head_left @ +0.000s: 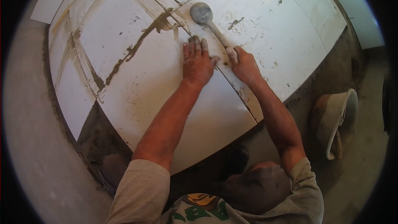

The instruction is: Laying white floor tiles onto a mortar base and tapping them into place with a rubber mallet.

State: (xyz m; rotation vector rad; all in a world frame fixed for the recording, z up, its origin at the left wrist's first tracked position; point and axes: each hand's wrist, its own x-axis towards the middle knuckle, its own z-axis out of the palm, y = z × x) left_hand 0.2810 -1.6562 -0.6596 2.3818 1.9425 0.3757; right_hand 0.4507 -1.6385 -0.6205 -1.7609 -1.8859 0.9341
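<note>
Mallet occupies right hand; shirt bears green lettering.

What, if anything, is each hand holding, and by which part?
The right hand grips a round-headed mallet by its handle, toward the free end. The left hand holds nothing; it rests on a white tile.

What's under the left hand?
A large white tile, visible around the left hand; a dark joint passes by the thumb. The surface directly beneath the palm is covered, so any marks there can't be seen.
</note>
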